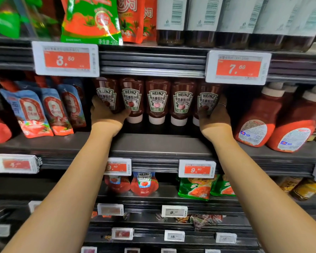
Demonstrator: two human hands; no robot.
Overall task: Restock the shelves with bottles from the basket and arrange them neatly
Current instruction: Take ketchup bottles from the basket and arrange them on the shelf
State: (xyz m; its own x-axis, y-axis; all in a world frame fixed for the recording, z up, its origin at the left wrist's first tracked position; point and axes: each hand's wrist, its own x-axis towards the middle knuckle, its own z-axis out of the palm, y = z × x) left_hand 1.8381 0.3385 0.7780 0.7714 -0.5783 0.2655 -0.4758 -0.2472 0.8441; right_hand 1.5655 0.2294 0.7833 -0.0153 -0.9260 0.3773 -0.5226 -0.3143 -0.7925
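Note:
Several Heinz ketchup squeeze bottles stand cap-down in a row on the middle shelf (159, 143), labels facing me. My left hand (106, 115) grips the leftmost bottle (106, 92) from its lower left, thumb across its front. My right hand (214, 117) curls round the rightmost bottle (207, 97) from its right side. Three bottles (158, 101) stand between my hands, untouched. No basket shows in this view.
Blue and red sauce pouches (44, 110) lean left of the row. Large red ketchup bottles (259, 123) stand to the right. Price tags (65, 59) hang from the shelf above, close over the bottle tops. Lower shelves hold pouches (144, 183) and more tags.

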